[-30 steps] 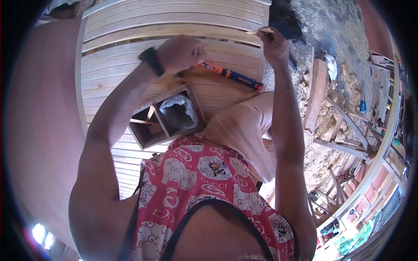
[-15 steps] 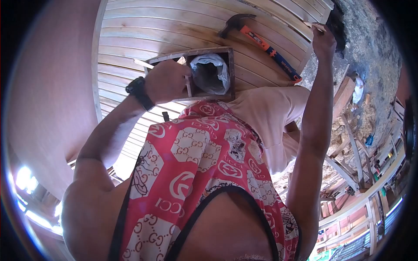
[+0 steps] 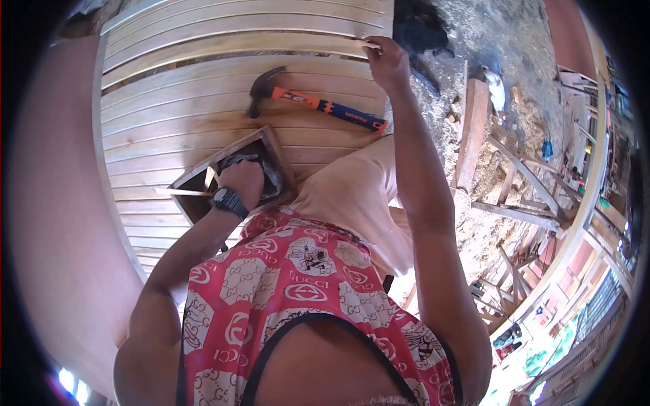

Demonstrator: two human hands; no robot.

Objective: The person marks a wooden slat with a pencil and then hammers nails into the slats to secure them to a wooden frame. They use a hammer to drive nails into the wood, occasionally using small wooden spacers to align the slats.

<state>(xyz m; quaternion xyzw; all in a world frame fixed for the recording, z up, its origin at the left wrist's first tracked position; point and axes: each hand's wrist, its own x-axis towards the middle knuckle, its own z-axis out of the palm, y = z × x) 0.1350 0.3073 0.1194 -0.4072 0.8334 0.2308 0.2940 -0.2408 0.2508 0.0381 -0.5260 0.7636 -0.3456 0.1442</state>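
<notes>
My left hand (image 3: 242,183), with a black watch on its wrist, reaches into a wooden box (image 3: 279,150) that has two compartments. Its fingers are down in the compartment lined with a plastic bag (image 3: 274,177), so they are hidden. At the far right edge of the slatted wooden panel, my right hand (image 3: 391,64) has its fingers closed on the end of a light wooden slat (image 3: 237,49). Between the hands a claw hammer (image 3: 318,103) with an orange and dark blue handle lies on the slats.
Thin wood pieces (image 3: 183,193) stick out of the box's other compartment. A reddish-brown board surface (image 3: 61,176) stands along the left. To the right, the ground (image 3: 501,34) carries shavings, wooden offcuts and a thick timber piece (image 3: 472,135).
My left hand has gone from the box's divider into its bag-lined compartment. The box now sits more tilted. With the view turned, hammer and right hand appear further left.
</notes>
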